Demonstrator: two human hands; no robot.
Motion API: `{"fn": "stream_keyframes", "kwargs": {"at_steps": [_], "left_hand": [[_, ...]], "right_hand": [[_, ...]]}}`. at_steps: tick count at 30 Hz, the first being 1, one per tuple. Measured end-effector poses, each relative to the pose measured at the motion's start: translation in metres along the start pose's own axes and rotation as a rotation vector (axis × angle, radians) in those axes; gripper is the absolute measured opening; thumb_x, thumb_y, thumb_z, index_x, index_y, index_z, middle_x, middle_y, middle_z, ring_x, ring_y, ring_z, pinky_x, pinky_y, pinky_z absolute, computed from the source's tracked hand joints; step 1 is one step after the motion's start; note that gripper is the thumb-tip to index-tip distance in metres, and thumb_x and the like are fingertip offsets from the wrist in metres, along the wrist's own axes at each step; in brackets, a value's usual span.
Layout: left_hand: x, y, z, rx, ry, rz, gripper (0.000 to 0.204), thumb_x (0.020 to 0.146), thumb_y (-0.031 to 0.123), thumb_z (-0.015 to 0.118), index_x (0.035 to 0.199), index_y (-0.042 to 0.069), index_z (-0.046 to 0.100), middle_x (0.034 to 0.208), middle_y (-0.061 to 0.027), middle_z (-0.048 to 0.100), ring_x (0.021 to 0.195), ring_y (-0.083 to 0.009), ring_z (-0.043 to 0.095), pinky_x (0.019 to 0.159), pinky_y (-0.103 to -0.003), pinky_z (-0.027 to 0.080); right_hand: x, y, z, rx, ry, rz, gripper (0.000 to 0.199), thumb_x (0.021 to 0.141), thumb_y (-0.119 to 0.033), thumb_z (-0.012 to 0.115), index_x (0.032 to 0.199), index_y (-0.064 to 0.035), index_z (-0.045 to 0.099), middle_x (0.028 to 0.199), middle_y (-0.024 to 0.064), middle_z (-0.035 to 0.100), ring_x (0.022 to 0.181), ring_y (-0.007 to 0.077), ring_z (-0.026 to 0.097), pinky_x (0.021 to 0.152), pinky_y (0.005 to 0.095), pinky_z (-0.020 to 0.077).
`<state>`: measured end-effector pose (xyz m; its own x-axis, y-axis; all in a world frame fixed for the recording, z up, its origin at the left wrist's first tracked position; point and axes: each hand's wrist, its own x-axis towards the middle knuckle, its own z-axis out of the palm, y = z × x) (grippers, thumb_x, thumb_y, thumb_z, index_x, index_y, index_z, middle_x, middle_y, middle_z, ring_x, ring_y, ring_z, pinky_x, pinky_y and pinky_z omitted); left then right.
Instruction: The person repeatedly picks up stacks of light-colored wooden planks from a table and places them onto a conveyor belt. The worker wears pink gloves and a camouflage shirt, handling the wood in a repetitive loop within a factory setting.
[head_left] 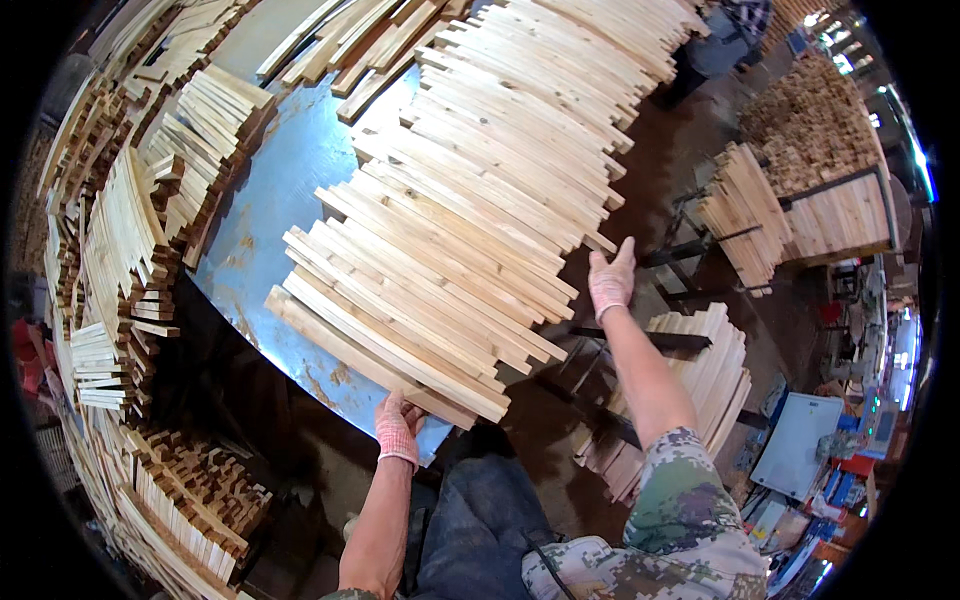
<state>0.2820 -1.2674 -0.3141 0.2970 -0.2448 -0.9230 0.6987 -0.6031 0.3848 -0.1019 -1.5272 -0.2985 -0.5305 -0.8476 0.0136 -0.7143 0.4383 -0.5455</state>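
Observation:
Many pale wooden strips [430, 240] lie side by side across a metal table, forming a long layer with uneven ends. Along its near edge rests a wider wooden board [345, 347]. My left hand [397, 428], in a pinkish-white glove, is at this board's near edge, its fingers curled on it and partly hidden. My right hand [612, 280], gloved alike, is at the right side of the layer, close to the strips' ends. Its thumb and fingers are spread, and nothing is held in it.
The blue-grey metal table [250, 250] shows bare at left. Loose darker strips [390, 55] lie at its far side. Stacked wood [125, 225] stands left, and more bundles [740, 215] sit on racks at right. Below my right arm is another stack [715, 365]. A person [722, 45] stands at the far right.

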Motion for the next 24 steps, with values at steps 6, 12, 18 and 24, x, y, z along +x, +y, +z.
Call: {"fn": "stream_keyframes", "kwargs": {"at_steps": [6, 12, 18, 24], "left_hand": [[0.003, 0.0, 0.029, -0.204, -0.076, -0.027, 0.032, 0.101, 0.043, 0.073, 0.102, 0.013, 0.063, 0.072, 0.0003, 0.05, 0.053, -0.0149, 0.049, 0.064, -0.036, 0.058], [0.019, -0.004, 0.002, 0.161, 0.14, 0.433, 0.046, 0.103, 0.039, 0.071, 0.129, 0.001, 0.069, 0.096, -0.0033, 0.069, 0.078, -0.0143, 0.062, 0.071, -0.034, 0.056], [0.029, 0.058, -0.077, 0.185, 0.192, 0.494, 0.036, 0.102, 0.024, 0.075, 0.122, -0.006, 0.072, 0.101, -0.0037, 0.072, 0.086, -0.0133, 0.063, 0.08, -0.029, 0.052], [0.043, 0.087, -0.082, 0.38, 0.395, 0.464, 0.072, 0.085, 0.025, 0.092, 0.14, -0.005, 0.057, 0.108, -0.0113, 0.072, 0.088, -0.0183, 0.07, 0.079, -0.033, 0.059]], "right_hand": [[0.061, 0.038, 0.02, 0.123, -0.243, 0.018, 0.071, 0.093, -0.015, 0.067, 0.159, 0.0047, 0.048, 0.152, 0.0294, 0.06, 0.142, 0.0404, 0.058, 0.121, 0.0407, 0.0428], [0.006, 0.036, -0.001, 0.3, -0.416, 0.019, 0.067, 0.09, -0.009, 0.069, 0.154, 0.0078, 0.054, 0.156, 0.0245, 0.06, 0.145, 0.0333, 0.057, 0.125, 0.0379, 0.0393], [-0.095, 0.054, -0.043, 0.316, -0.808, 0.11, 0.053, 0.105, -0.021, 0.067, 0.148, 0.0086, 0.06, 0.15, 0.0219, 0.065, 0.139, 0.03, 0.062, 0.12, 0.0387, 0.0449], [-0.022, -0.007, 0.015, 0.288, -0.685, -0.302, 0.052, 0.109, -0.023, 0.063, 0.15, 0.0073, 0.059, 0.148, 0.0228, 0.067, 0.138, 0.029, 0.062, 0.12, 0.0384, 0.0452]]}}
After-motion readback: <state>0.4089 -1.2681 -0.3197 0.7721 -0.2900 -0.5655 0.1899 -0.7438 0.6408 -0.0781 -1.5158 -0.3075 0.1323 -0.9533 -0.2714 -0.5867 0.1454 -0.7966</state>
